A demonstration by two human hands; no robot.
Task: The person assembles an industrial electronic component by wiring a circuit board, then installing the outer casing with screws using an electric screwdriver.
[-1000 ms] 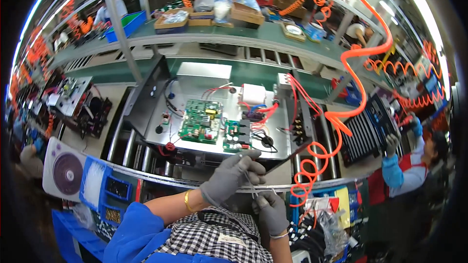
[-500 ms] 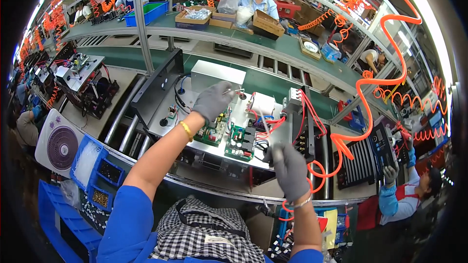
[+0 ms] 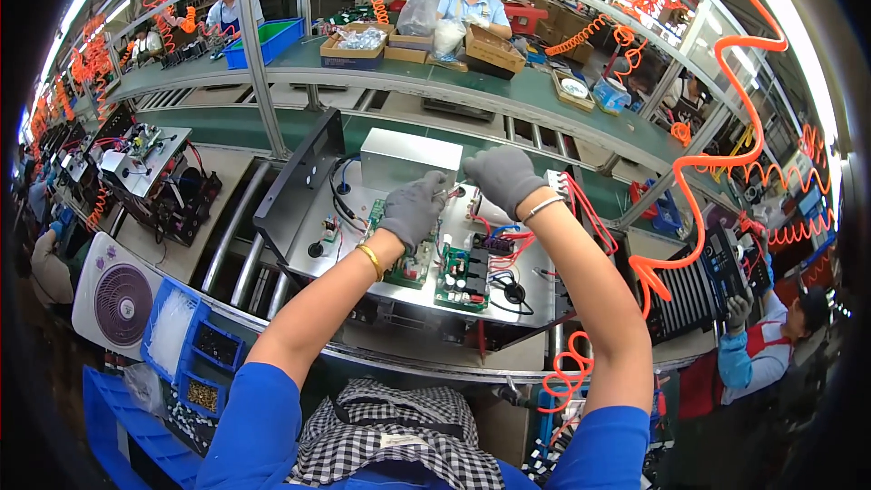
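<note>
An opened machine chassis (image 3: pixel 299 240) lies in front of me, with a metal box (image 3: pixel 410 159) at its back and green circuit boards (image 3: pixel 464 283) fixed inside. My left hand (image 3: pixel 415 209), in a grey glove, is above the boards just in front of the metal box. Its fingers are pinched together near a small red wire end; what they hold is too small to make out. My right hand (image 3: pixel 504 180), also gloved, is raised over the back of the chassis, right of the left hand. Its fingers are curled, and anything inside them is hidden. Red wires (image 3: pixel 585 209) run along the right side.
Steel rollers (image 3: pixel 238 249) lie left of the chassis. An orange coiled air hose (image 3: pixel 689 218) hangs at the right. Blue parts bins (image 3: pixel 207 354) and a white fan (image 3: pixel 122 299) stand at the left. A co-worker (image 3: pixel 771 336) works at the far right; another person (image 3: pixel 474 9) is across the line.
My right hand has moved up and away from the chassis's near right side to beside the left hand. The left hand stays near the metal box, its fingers still pinched.
</note>
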